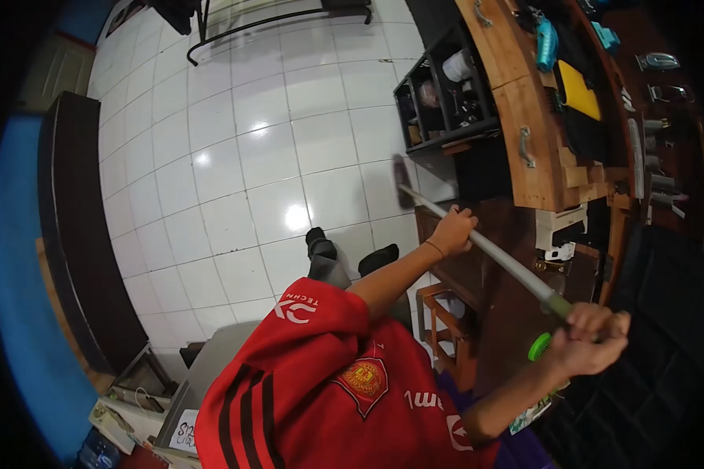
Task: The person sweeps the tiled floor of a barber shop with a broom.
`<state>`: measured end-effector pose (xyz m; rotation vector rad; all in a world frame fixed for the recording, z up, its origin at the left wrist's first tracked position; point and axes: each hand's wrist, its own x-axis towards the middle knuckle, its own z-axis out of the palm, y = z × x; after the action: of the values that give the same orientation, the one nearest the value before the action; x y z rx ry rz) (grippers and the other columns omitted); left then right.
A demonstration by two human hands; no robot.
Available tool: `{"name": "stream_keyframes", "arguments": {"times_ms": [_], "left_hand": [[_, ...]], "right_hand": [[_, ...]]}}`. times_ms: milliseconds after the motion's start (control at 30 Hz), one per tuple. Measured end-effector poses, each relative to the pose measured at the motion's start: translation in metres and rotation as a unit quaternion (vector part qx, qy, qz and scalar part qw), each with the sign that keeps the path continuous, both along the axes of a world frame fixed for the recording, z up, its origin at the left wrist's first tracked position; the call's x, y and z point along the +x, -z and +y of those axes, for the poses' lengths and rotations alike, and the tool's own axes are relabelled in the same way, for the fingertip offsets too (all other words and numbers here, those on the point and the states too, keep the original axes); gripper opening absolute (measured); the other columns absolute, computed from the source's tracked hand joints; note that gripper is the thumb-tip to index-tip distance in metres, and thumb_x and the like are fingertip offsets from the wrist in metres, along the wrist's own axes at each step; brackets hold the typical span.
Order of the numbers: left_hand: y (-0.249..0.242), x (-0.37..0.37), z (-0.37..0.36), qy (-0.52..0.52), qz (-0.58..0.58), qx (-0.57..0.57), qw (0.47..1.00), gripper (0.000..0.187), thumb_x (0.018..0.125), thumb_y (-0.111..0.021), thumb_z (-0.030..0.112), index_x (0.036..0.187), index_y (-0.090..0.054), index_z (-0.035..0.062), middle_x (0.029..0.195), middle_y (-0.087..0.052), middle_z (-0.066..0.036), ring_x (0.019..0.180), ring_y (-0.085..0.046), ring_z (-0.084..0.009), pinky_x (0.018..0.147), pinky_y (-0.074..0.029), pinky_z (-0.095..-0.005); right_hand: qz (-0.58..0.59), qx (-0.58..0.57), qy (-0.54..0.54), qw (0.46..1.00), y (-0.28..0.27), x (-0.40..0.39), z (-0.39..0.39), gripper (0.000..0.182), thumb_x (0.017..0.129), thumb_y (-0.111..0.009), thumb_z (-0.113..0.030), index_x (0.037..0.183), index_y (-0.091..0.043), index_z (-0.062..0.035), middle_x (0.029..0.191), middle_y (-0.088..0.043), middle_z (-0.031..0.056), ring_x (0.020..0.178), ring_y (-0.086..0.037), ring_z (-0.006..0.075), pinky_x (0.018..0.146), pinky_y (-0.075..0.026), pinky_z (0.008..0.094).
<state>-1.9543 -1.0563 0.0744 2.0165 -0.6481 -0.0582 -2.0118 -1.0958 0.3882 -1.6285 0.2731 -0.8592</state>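
Note:
A broom (516,270) with a long pale grey handle slants across the right half of the view. My left hand (454,230) is closed around the handle's lower part, a thin band at its wrist. Near the handle's greenish upper end, my right hand (597,340) is wrapped round it. The broom's dark brownish head (402,181) is at the white tiled floor (266,164), beside a black shelf; motion blurs it, so its bristles cannot be made out.
A black compartment shelf (414,144) with items stands by a wooden drawer cabinet (528,148). Hair clippers (657,61) lie on the far right counter. A dark bench (74,234) runs along the left wall. A black metal frame (281,23) stands at the top. A wooden stool (438,320) is near my legs.

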Motion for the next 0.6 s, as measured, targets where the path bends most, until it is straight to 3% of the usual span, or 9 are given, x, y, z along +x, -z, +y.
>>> {"name": "stream_keyframes", "arguments": {"times_ms": [100, 200, 233, 300, 367, 433, 500, 533, 600], "left_hand": [[-0.008, -0.025, 0.05, 0.012, -0.004, 0.031, 0.999, 0.02, 0.059, -0.062, 0.014, 0.076, -0.058, 0.004, 0.079, -0.055, -0.013, 0.082, -0.053, -0.0274, 0.079, -0.04, -0.0398], [0.074, -0.057, 0.103, -0.034, 0.107, 0.092, 0.989, 0.015, 0.062, -0.06, 0.012, 0.075, -0.057, 0.0049, 0.076, -0.057, -0.013, 0.083, -0.055, -0.0299, 0.081, -0.04, -0.0427], [0.099, -0.068, 0.13, -0.048, 0.142, 0.131, 0.98, 0.013, 0.063, -0.06, 0.011, 0.075, -0.057, 0.0052, 0.075, -0.058, -0.014, 0.082, -0.056, -0.0313, 0.082, -0.04, -0.0449], [0.104, -0.079, 0.186, -0.158, 0.142, 0.201, 0.956, 0.011, 0.066, -0.06, 0.011, 0.075, -0.057, 0.0054, 0.075, -0.058, -0.015, 0.079, -0.057, -0.0327, 0.083, -0.038, -0.0488], [0.106, -0.085, 0.223, -0.204, 0.12, 0.212, 0.948, 0.01, 0.067, -0.06, 0.012, 0.075, -0.057, 0.0057, 0.075, -0.058, -0.015, 0.078, -0.057, -0.0327, 0.081, -0.037, -0.0506], [0.1, -0.08, 0.241, -0.256, 0.089, 0.225, 0.936, 0.01, 0.068, -0.06, 0.013, 0.074, -0.057, 0.0059, 0.075, -0.058, -0.014, 0.077, -0.057, -0.0327, 0.079, -0.037, -0.0525], [0.057, -0.073, 0.233, -0.18, 0.112, 0.171, 0.962, 0.012, 0.069, -0.063, 0.016, 0.071, -0.056, 0.0064, 0.072, -0.058, -0.013, 0.074, -0.057, -0.031, 0.076, -0.038, -0.0492], [0.035, -0.072, 0.229, -0.136, 0.041, 0.052, 0.989, 0.017, 0.071, -0.065, 0.017, 0.067, -0.051, 0.0071, 0.065, -0.053, -0.013, 0.067, -0.054, -0.0342, 0.066, -0.039, -0.0434], [-0.019, -0.068, 0.198, -0.123, 0.013, -0.029, 0.992, 0.03, 0.075, -0.065, 0.024, 0.059, -0.048, 0.006, 0.055, -0.049, -0.014, 0.055, -0.051, -0.0361, 0.055, -0.04, -0.0442]], "right_hand": [[0.017, 0.074, 0.098, 0.992, -0.002, -0.005, -0.013, 0.02, 0.087, -0.036, -0.02, 0.069, -0.039, -0.0113, 0.045, -0.023, -0.0026, 0.037, -0.021, 0.0069, 0.038, -0.025, 0.0228], [-0.001, 0.2, 0.08, 0.976, 0.06, -0.017, -0.012, 0.022, 0.088, -0.038, -0.025, 0.072, -0.043, -0.0115, 0.046, -0.024, -0.004, 0.037, -0.025, 0.0067, 0.036, -0.025, 0.0227], [0.018, 0.179, 0.184, 0.966, 0.086, -0.015, 0.015, 0.024, 0.089, -0.038, -0.026, 0.069, -0.04, -0.0126, 0.046, -0.024, -0.0036, 0.037, -0.026, 0.0074, 0.034, -0.024, 0.0227], [0.04, 0.203, 0.093, 0.974, 0.131, -0.032, 0.039, 0.028, 0.088, -0.032, -0.027, 0.063, -0.027, -0.0161, 0.047, -0.022, -0.004, 0.037, -0.022, 0.0067, 0.033, -0.022, 0.0219], [0.068, 0.273, 0.05, 0.958, 0.139, -0.037, 0.073, 0.021, 0.084, -0.033, -0.022, 0.065, -0.029, -0.0153, 0.044, -0.024, -0.0025, 0.036, -0.024, 0.0083, 0.036, -0.026, 0.0242], [0.06, 0.348, 0.045, 0.934, 0.121, -0.038, 0.084, 0.019, 0.083, -0.034, -0.022, 0.065, -0.03, -0.0152, 0.044, -0.025, -0.0023, 0.036, -0.025, 0.0085, 0.038, -0.027, 0.0247], [0.006, 0.357, -0.057, 0.932, 0.092, -0.045, 0.062, 0.02, 0.081, -0.038, -0.022, 0.064, -0.03, -0.0162, 0.045, -0.027, -0.0039, 0.038, -0.027, 0.0075, 0.039, -0.023, 0.0227], [-0.019, 0.351, -0.064, 0.934, 0.063, -0.048, 0.058, 0.021, 0.081, -0.04, -0.019, 0.064, -0.028, -0.0154, 0.048, -0.027, -0.0038, 0.04, -0.026, 0.0065, 0.04, -0.022, 0.0226], [-0.052, 0.215, -0.119, 0.968, 0.0, -0.064, 0.044, 0.024, 0.082, -0.044, -0.019, 0.064, -0.03, -0.0145, 0.051, -0.025, -0.0031, 0.046, -0.025, 0.0079, 0.044, -0.02, 0.0237]]}}
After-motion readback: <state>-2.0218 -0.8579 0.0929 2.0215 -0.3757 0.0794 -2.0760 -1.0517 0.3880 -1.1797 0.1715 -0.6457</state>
